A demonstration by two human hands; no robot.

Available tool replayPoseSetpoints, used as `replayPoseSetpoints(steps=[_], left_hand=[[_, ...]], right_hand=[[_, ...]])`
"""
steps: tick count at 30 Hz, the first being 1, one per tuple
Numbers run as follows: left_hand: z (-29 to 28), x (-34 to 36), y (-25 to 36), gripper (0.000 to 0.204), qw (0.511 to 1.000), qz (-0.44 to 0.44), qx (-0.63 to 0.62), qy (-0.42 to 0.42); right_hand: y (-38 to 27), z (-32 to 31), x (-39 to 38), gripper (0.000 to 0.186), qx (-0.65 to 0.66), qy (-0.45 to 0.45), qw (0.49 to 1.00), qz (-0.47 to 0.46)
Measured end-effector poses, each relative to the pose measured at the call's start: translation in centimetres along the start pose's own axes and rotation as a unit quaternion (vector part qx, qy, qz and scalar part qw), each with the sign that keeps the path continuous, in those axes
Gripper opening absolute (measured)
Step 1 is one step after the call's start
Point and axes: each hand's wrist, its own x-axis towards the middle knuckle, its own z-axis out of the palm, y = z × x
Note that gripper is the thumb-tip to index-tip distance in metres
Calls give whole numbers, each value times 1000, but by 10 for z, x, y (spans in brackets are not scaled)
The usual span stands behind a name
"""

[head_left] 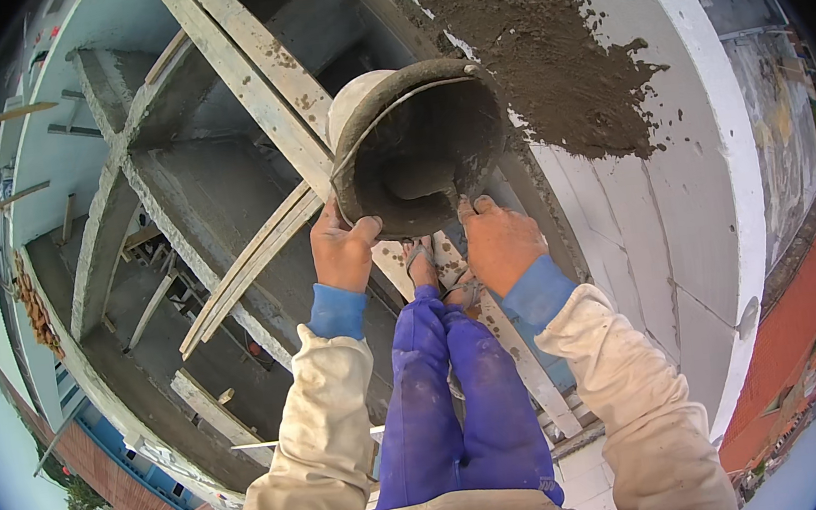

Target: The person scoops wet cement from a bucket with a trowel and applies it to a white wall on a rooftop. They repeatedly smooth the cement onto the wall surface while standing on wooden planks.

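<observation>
A mortar-caked bucket [416,148] is tilted in front of me, its mouth facing me. Wet grey residue coats its inside, and a thin wire handle lies across the upper rim. My left hand [342,250] grips the near left side of the rim, thumb on top. At the near right side, my right hand [502,239] has its fingers closed on the rim. Dark wet mortar [546,48] is spread over the pale block wall [627,230] beyond and to the right of the bucket.
I stand on narrow wooden planks [531,362] high up. More planks [251,66] cross the opening ahead. To the left, concrete beams [191,209] frame deep rooms below. Past the wall's right edge [732,137] there is a drop toward red roofs [787,353].
</observation>
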Motion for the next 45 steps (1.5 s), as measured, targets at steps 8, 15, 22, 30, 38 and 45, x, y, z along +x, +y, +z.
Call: replayPoseSetpoints(steps=[8,15,22,30,38,45], left_hand=[[25,-6,40,77,985,142,97,-16],[11,3,55,74,949,256,183,-4],[30,0,85,73,951,249,162,-88],[8,9,40,52,992,68,62,-86],[-82,-42,-84,41,963,-132,-161,168],[-208,-138,-163,27,853,-238,-133,444]], right_hand=[[-18,-30,30,32,205,127,964,111],[13,-69,6,30,163,127,977,49],[57,-67,28,34,128,218,967,-36],[56,49,24,44,362,119,918,-114],[15,79,-33,51,422,-23,906,-3],[137,149,21,32,572,-264,773,66]])
